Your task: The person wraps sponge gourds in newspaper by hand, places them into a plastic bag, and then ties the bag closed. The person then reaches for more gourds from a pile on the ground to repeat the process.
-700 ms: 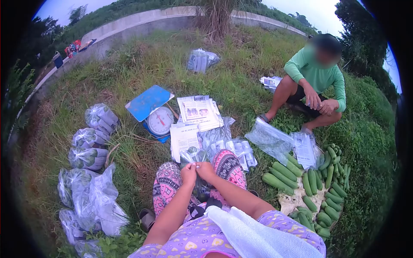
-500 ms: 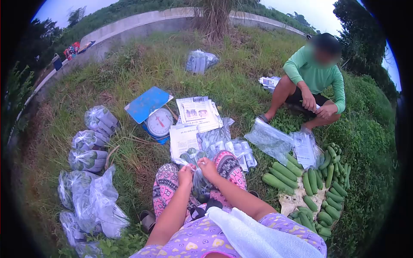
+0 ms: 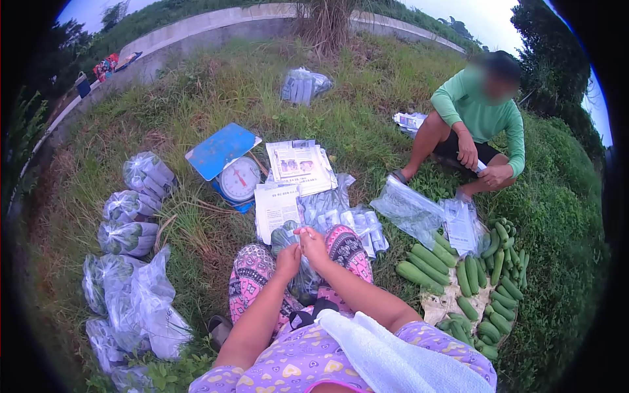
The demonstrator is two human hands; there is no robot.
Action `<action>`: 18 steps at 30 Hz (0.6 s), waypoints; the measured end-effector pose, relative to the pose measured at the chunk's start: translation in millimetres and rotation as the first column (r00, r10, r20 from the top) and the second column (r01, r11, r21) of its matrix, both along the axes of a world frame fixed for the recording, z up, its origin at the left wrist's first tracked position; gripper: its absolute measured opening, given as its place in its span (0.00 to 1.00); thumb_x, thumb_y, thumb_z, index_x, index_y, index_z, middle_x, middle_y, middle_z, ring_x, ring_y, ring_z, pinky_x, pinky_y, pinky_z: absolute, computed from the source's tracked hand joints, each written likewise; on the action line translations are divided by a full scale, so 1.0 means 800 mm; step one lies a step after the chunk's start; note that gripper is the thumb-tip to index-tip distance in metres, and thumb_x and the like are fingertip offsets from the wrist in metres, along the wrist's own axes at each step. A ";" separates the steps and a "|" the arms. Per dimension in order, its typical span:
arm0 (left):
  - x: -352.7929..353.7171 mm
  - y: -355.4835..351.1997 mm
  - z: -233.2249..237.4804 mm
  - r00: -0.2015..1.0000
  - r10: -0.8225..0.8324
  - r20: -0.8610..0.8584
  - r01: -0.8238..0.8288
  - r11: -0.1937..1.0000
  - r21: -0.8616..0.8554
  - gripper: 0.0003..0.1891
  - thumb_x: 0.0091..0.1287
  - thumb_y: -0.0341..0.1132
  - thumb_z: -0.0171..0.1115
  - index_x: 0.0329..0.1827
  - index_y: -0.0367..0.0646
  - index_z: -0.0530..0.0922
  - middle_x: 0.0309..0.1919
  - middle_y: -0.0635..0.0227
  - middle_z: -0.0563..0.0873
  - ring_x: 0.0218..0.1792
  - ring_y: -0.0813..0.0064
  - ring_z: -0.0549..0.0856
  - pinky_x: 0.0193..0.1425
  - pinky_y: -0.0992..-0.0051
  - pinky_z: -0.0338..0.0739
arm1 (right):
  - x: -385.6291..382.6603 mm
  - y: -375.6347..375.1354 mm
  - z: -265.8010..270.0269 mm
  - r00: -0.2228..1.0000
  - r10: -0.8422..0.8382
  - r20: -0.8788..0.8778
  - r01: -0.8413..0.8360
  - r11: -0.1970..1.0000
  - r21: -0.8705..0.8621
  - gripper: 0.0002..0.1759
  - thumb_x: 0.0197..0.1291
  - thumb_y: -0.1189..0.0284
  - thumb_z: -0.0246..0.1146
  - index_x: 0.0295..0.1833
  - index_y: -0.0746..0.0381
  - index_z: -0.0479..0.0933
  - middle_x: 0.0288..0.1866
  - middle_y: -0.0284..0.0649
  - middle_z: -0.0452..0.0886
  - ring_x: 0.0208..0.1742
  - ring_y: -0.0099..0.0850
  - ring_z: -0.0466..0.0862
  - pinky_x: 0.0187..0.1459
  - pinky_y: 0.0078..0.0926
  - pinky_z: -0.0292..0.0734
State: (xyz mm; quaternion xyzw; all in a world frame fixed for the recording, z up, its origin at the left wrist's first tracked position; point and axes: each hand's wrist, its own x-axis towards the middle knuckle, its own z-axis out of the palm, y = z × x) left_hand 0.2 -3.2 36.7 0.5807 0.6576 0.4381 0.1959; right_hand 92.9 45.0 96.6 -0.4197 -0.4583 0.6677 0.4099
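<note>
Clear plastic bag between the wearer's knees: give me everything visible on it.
The clear plastic bag is thin, crinkled film packed with dark green vegetables, seemingly cucumbers. It stands roughly upright between the knees of the pink patterned trousers. The left hand and right hand both pinch its top, close together. Whether the mouth is tied cannot be seen, and the forearms partly hide the lower part.

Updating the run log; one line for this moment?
left hand: holds plastic bag | right hand: pinches bag top | bag: between knees
</note>
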 end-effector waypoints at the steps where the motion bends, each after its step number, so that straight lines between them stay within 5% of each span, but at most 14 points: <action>1: 0.001 -0.003 0.003 0.999 -0.034 -0.007 0.034 0.998 -0.044 0.10 0.67 0.33 0.52 0.40 0.36 0.78 0.32 0.49 0.83 0.37 0.45 0.82 0.42 0.54 0.74 | -0.009 0.003 -0.009 1.000 -0.008 0.009 0.007 1.000 0.023 0.13 0.72 0.68 0.50 0.46 0.65 0.76 0.19 0.22 0.60 0.18 0.13 0.57 0.20 0.16 0.53; 6: 0.005 -0.014 0.035 0.983 -0.172 -0.061 0.161 0.976 -0.146 0.18 0.64 0.36 0.52 0.54 0.36 0.75 0.45 0.42 0.82 0.47 0.41 0.80 0.51 0.53 0.73 | -0.031 0.005 -0.011 1.000 -0.009 -0.001 0.009 1.000 -0.014 0.13 0.72 0.68 0.50 0.48 0.65 0.75 0.20 0.22 0.60 0.19 0.14 0.57 0.21 0.17 0.54; 9: 0.002 -0.004 -0.010 0.993 -0.097 0.061 0.102 0.991 -0.084 0.14 0.66 0.33 0.50 0.47 0.33 0.76 0.45 0.41 0.81 0.47 0.42 0.80 0.48 0.52 0.73 | -0.026 -0.001 -0.003 0.982 0.153 0.108 -0.161 0.985 0.067 0.13 0.70 0.69 0.51 0.52 0.64 0.74 0.26 0.27 0.69 0.27 0.17 0.67 0.30 0.17 0.64; 11: 0.005 0.004 -0.025 0.985 -0.032 0.167 0.015 0.995 0.102 0.15 0.68 0.35 0.49 0.46 0.31 0.77 0.42 0.40 0.82 0.46 0.42 0.81 0.48 0.52 0.73 | -0.019 0.004 -0.002 0.934 0.285 0.216 -0.325 0.929 0.179 0.16 0.65 0.69 0.55 0.56 0.64 0.74 0.34 0.34 0.77 0.36 0.23 0.76 0.40 0.21 0.71; 12: 0.007 0.005 -0.028 0.975 -0.007 0.224 -0.037 0.981 0.190 0.16 0.69 0.36 0.49 0.45 0.30 0.78 0.41 0.40 0.82 0.46 0.42 0.81 0.47 0.53 0.73 | -0.011 0.010 0.000 0.897 0.283 0.340 -0.396 0.856 0.333 0.19 0.62 0.69 0.56 0.57 0.63 0.73 0.39 0.37 0.78 0.41 0.27 0.76 0.45 0.25 0.71; 14: -0.001 0.002 -0.028 0.959 0.016 0.282 -0.006 0.999 -0.038 0.19 0.70 0.39 0.48 0.39 0.29 0.78 0.35 0.40 0.82 0.42 0.43 0.82 0.45 0.53 0.73 | 0.012 0.027 -0.001 0.801 0.201 0.564 -0.551 0.614 0.564 0.26 0.55 0.69 0.59 0.60 0.63 0.72 0.49 0.43 0.80 0.53 0.35 0.78 0.54 0.33 0.70; 15: -0.006 0.002 -0.028 0.951 0.032 0.308 0.016 0.989 -0.150 0.21 0.71 0.41 0.47 0.36 0.28 0.79 0.31 0.41 0.82 0.41 0.43 0.83 0.44 0.53 0.73 | 0.021 0.034 -0.002 0.734 0.131 0.666 -0.622 0.522 0.583 0.33 0.47 0.68 0.61 0.63 0.61 0.71 0.56 0.47 0.78 0.59 0.42 0.75 0.58 0.39 0.68; 18: -0.006 0.005 -0.029 0.972 0.085 0.221 -0.039 0.978 -0.204 0.26 0.72 0.45 0.45 0.28 0.28 0.78 0.23 0.41 0.81 0.35 0.44 0.83 0.42 0.54 0.72 | 0.056 0.032 -0.002 0.478 -0.183 0.859 -0.787 0.345 0.512 0.24 0.49 0.68 0.61 0.55 0.60 0.77 0.49 0.47 0.81 0.54 0.43 0.78 0.57 0.42 0.68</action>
